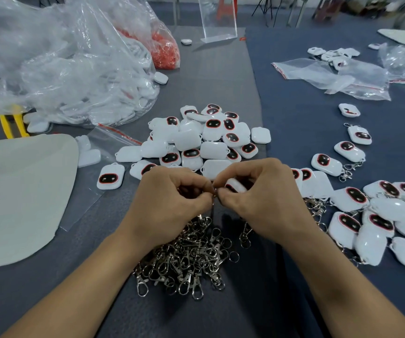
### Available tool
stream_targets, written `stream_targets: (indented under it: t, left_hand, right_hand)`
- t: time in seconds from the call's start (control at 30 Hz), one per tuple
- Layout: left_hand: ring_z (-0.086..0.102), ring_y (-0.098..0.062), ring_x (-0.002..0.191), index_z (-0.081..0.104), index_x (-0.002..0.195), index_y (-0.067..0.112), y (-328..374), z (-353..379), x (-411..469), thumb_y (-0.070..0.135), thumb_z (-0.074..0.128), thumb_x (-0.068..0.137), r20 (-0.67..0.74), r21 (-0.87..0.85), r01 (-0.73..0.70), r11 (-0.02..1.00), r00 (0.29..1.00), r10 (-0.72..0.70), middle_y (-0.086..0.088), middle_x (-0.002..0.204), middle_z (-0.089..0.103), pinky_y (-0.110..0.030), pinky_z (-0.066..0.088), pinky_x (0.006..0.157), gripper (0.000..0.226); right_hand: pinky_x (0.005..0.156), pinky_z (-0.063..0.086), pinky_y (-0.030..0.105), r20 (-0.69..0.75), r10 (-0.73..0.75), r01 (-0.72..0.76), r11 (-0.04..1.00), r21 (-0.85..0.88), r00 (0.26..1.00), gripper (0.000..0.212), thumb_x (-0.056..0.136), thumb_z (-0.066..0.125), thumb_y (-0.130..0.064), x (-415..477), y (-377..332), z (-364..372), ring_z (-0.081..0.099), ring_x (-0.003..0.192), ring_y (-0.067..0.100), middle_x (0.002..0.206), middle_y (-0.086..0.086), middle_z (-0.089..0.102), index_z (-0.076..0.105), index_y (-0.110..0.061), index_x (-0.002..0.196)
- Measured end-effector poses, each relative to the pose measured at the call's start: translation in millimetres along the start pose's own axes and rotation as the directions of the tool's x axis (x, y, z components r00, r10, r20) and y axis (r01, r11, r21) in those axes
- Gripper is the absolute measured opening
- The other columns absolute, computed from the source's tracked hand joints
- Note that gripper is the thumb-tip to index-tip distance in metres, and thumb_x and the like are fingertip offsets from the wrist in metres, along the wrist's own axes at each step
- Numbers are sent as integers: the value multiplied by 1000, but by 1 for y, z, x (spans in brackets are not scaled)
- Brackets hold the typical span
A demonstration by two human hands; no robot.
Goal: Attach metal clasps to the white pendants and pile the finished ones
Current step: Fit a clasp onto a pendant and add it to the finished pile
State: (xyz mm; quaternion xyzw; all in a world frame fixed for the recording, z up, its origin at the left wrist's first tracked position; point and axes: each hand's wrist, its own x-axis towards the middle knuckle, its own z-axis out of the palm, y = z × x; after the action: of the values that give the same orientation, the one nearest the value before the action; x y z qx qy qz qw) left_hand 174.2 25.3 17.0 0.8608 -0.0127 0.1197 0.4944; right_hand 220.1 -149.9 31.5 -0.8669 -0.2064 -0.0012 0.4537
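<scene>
We see both hands meeting at the centre of the view, fingers curled. The right hand [265, 198] grips a white pendant [235, 184] between thumb and fingers. The left hand [172, 198] pinches a metal clasp [213, 206], whose end hangs down between the two hands, right against the pendant's edge. Whether the clasp is hooked on, we cannot tell.

At six o'clock, just under the wrists, a heap of loose clasps [189, 257] lies on the grey table [221, 81]. At twelve o'clock, just beyond the knuckles, sits a pile of pendants without clasps [204, 140]. From three to four o'clock we find the pendants with clasps [389, 208], spread out and partly stacked.

At ten o'clock a clear plastic bag [69, 81] of white parts bulges, with a yellow-handled tool [13, 125] beside it. At nine o'clock lies a pale sheet [21, 191]. From one to two o'clock lie flat zip bags [331, 74].
</scene>
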Motion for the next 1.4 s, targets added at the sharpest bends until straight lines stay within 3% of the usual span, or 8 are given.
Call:
stream_targets:
  t: [0.2,0.43,0.6,0.77,0.93,1.07,1.17,1.4]
  left_hand:
    - [52,-7,51,79,71,25,-1,2,1,23,73,68,-27,-183,38,982,999,-44,2,60,68,-23,41,50,7]
    - [51,-3,52,79,70,25,0,0,2,8,75,67,-35,-275,-6,961,999,-4,7,59,66,-17,41,50,18]
    - [51,-4,53,78,68,20,4,-1,1,5,74,64,-18,-281,-15,960,1000,10,7,58,65,-18,39,50,16]
    - [41,-11,51,74,63,15,5,-2,-1,6,67,62,-12,-304,8,953,1000,-12,2,52,55,-26,28,48,11]
    - [33,-14,48,68,58,7,3,-4,2,7,61,61,-8,-395,42,918,999,-49,-4,48,44,-26,24,49,7]
    - [46,-3,50,73,64,20,0,-10,1,20,68,64,-247,28,-73,997,966,77,0,56,60,-23,37,48,5]
    - [47,-9,59,70,63,20,-3,-12,1,17,71,67,-88,469,-187,863,963,256,10,58,54,-20,36,56,6]
    - [41,-1,64,79,79,22,-5,-6,6,25,73,71,197,525,-319,789,947,253,16,66,49,-23,34,61,10]
  right_hand:
    - [49,45,18,-19,-27,28,998,59,999,14,75,80,-16,0,0,-1,60,52,5,58,-11,67,77,-29,70]
    - [64,48,39,100,53,-87,920,382,994,7,65,73,-16,6,3,5,57,65,16,70,17,69,78,-19,69]
    - [66,48,35,184,36,-120,875,469,982,7,67,73,-11,6,7,5,59,67,13,66,8,69,78,-15,70]
    - [66,48,35,157,-43,-34,888,459,987,5,70,75,-11,4,3,6,59,68,13,73,18,70,78,-13,74]
    - [59,50,30,58,-114,89,938,334,992,10,76,80,-16,2,-1,6,64,65,14,70,-2,73,78,-26,74]
    - [50,44,19,-21,67,-62,978,201,998,7,75,84,-30,6,10,1,57,48,2,60,-10,69,78,-34,74]
    - [53,48,27,18,185,-179,917,356,983,11,81,76,-23,11,16,0,59,49,11,64,-3,69,79,-31,88]
    - [53,52,32,125,78,-92,989,116,989,24,91,70,-14,10,18,3,63,52,16,70,0,70,60,-34,100]
